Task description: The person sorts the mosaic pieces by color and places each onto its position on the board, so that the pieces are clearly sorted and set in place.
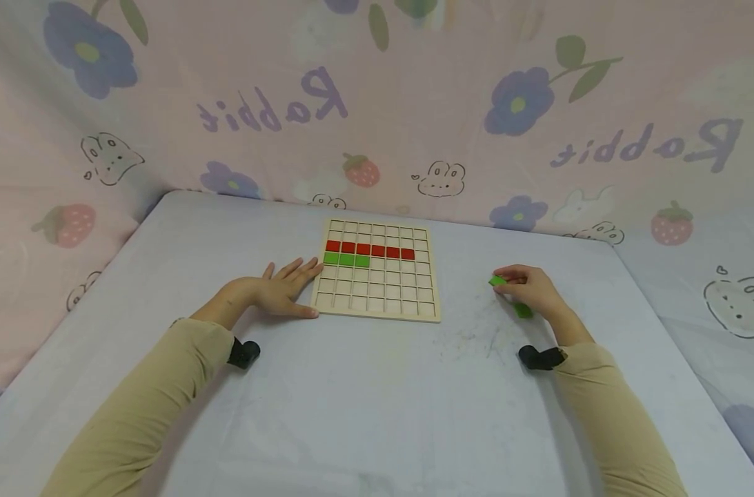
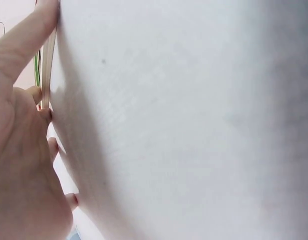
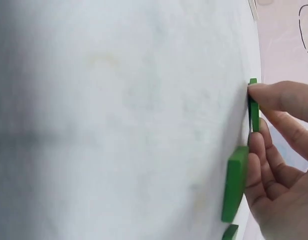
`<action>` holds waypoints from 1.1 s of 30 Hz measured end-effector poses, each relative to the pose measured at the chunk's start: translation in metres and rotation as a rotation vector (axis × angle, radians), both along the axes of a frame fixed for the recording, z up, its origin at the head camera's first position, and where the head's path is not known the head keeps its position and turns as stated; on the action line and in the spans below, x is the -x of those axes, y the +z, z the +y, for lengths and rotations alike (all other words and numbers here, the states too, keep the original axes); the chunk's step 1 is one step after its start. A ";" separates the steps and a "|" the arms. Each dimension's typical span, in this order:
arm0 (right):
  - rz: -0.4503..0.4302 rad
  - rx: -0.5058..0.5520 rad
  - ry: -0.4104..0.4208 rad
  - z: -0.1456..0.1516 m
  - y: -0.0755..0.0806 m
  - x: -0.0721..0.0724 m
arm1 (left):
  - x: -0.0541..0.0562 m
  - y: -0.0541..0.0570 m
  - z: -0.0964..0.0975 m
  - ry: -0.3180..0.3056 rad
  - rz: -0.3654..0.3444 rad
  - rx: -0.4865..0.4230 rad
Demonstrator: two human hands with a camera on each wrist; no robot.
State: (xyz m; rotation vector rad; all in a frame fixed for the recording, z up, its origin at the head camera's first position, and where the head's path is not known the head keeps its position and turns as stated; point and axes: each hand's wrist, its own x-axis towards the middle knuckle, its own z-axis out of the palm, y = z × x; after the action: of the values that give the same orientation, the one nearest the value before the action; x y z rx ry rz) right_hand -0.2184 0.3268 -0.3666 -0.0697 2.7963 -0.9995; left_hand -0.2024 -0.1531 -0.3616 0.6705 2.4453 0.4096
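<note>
A light wooden grid board (image 1: 377, 309) lies on the table, with a row of several red tiles (image 1: 363, 249) and three green tiles (image 1: 347, 259) in the row just below, at its left side. My left hand (image 1: 280, 290) rests at the board's left edge, fingers spread and straight, thumb near the lower corner. Right of the board, my right hand (image 1: 534, 293) pinches a green tile (image 3: 253, 112) between thumb and fingers, close over the table. A second green tile (image 3: 235, 185) is under that hand, beside the curled fingers; part of another green tile (image 3: 230, 232) shows lower down.
The white table (image 1: 377, 414) stretches out around the board, with faint smudges right of it. Behind stands a pink curtain (image 1: 389, 103) printed with rabbits, flowers and strawberries. A black wrist device (image 1: 245, 354) sits at the left cuff, and another black device (image 1: 540, 358) at the right.
</note>
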 end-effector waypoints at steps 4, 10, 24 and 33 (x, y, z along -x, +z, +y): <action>-0.012 -0.003 0.006 -0.003 0.000 0.002 | 0.001 -0.003 -0.001 0.008 0.000 0.011; 0.002 0.025 0.039 -0.009 -0.001 0.005 | 0.001 -0.003 -0.001 -0.008 0.009 0.002; 0.045 0.037 0.080 -0.028 -0.001 0.013 | 0.002 -0.002 0.000 -0.011 0.019 0.015; 0.043 0.051 0.078 -0.041 -0.003 0.017 | 0.001 -0.002 -0.001 -0.006 0.005 -0.008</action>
State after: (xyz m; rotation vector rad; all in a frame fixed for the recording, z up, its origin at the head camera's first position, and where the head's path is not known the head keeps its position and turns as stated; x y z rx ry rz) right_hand -0.2349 0.2858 -0.3699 -0.2082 2.7827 -1.0625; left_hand -0.2034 -0.1537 -0.3633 0.6821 2.4468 0.4157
